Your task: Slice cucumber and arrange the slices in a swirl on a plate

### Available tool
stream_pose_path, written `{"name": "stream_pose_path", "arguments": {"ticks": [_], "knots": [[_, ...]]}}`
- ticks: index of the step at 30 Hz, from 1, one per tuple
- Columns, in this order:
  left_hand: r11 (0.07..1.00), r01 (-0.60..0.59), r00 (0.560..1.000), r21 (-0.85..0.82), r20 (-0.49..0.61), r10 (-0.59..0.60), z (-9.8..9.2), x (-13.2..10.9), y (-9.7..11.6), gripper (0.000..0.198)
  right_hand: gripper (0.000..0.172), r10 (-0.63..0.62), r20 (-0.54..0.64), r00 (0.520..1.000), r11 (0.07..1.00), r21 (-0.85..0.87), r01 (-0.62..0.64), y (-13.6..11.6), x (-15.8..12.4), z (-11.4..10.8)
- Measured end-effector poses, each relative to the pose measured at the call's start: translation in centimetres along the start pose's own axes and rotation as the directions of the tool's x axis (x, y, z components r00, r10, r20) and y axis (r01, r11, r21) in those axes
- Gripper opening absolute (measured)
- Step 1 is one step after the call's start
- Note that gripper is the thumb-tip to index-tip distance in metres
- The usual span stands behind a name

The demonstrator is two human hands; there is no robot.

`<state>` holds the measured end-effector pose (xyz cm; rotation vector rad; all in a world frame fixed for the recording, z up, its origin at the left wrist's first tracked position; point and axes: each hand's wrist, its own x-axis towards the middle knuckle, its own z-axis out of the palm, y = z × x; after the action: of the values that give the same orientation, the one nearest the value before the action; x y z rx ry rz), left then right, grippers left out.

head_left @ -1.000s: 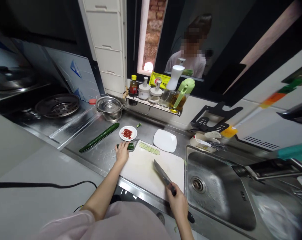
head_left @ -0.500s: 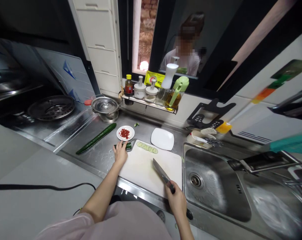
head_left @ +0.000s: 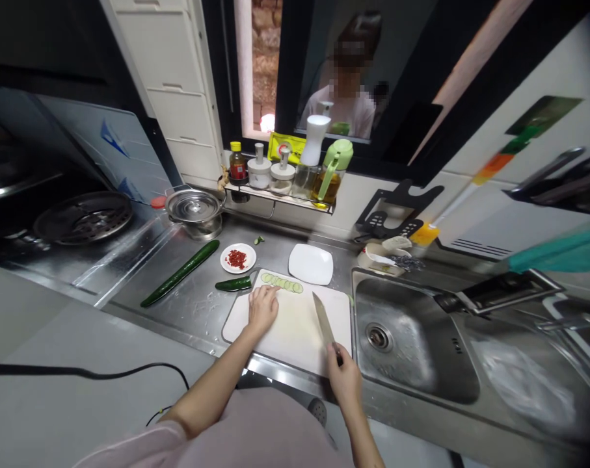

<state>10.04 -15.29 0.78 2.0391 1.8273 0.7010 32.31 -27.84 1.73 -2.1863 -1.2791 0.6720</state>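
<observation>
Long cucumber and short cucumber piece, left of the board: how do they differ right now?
The long cucumber is several times the length of the short cucumber piece. In the head view, the long cucumber slants up to the right; the short piece lies nearly level. The long cucumber lies away from the cutting board, the short piece right by its corner. Both are dark green.

Window [head_left: 292, 65] is dark-framed; its left opening shows masonry [head_left: 265, 71] and a bright light [head_left: 267, 122]. White drawer unit [head_left: 168, 52] stands left of the window. Pale wall [head_left: 347, 201] and, lower, steel counter [head_left: 187, 305] run below the window.
</observation>
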Motion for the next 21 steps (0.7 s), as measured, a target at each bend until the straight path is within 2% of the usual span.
{"name": "stream_pose_path", "arguments": {"ticks": [4, 11, 16, 21], "knots": [[1.000, -0.009, 0.987, 0.016, 0.162, 0.006, 1.6, 2.3, 1.8, 0.038, 0.068, -0.023, -0.056, 0.998, 0.995, 0.094, 0.028, 0.5, 0.2, 0.2], [0.987, -0.056, 0.961, 0.151, 0.278, 0.012, 4.0, 6.6, 3.9, 0.033, 0.058, 0.001, -0.123, 0.992, 0.980, 0.199, 0.024, 1.9, 0.3, 0.6], [0.977, -0.086, 0.941, 0.193, 0.339, 0.016, 5.3, 7.6, 4.6, 0.030, 0.054, 0.021, -0.145, 0.989, 0.974, 0.224, 0.012, 3.1, 0.2, 0.5], [0.981, -0.084, 0.934, 0.174, 0.356, 0.017, 5.5, 8.1, 4.7, 0.027, 0.056, 0.028, -0.132, 0.991, 0.977, 0.212, 0.001, 3.7, 0.1, 0.0]]}}
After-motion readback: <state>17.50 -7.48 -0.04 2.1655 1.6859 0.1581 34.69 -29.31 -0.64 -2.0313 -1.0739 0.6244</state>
